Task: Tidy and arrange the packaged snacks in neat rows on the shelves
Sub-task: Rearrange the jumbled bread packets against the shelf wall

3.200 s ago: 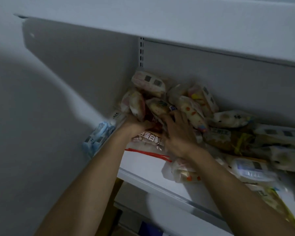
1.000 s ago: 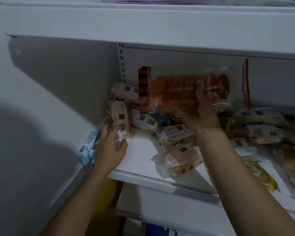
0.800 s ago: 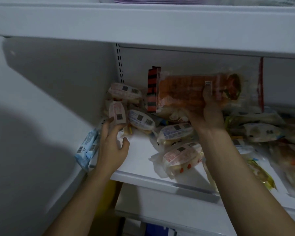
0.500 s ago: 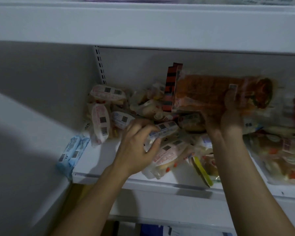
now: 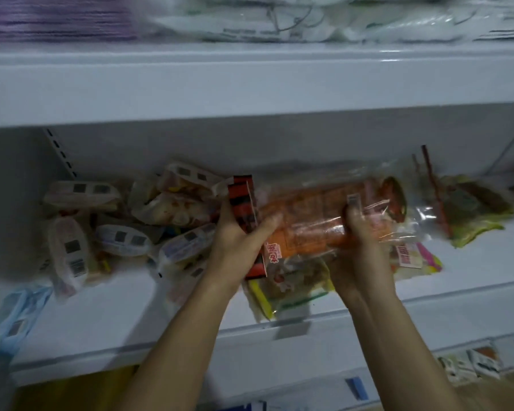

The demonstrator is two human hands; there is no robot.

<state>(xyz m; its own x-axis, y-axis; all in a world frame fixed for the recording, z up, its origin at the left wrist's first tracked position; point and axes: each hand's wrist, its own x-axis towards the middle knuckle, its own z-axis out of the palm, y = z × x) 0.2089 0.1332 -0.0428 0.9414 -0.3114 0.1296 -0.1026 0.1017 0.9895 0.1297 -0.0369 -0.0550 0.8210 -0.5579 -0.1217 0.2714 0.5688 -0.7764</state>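
I hold a long clear bag of orange-brown bread crosswise above the white shelf. My left hand grips its red-and-black left end, and my right hand grips it near the right end. A jumble of small wrapped snacks with barcode labels lies at the back left of the shelf. A yellow-edged packet lies at the shelf's front edge under the bag. More packets lie at the right, blurred.
A blue packet hangs at the shelf's left end. The upper shelf is close overhead, with purple and white bags on it. A lower shelf edge with small packets shows at the bottom right.
My left hand left the small snacks and took hold of the bread bag's left end. The bag came lower and tilted, and the view shifted right.
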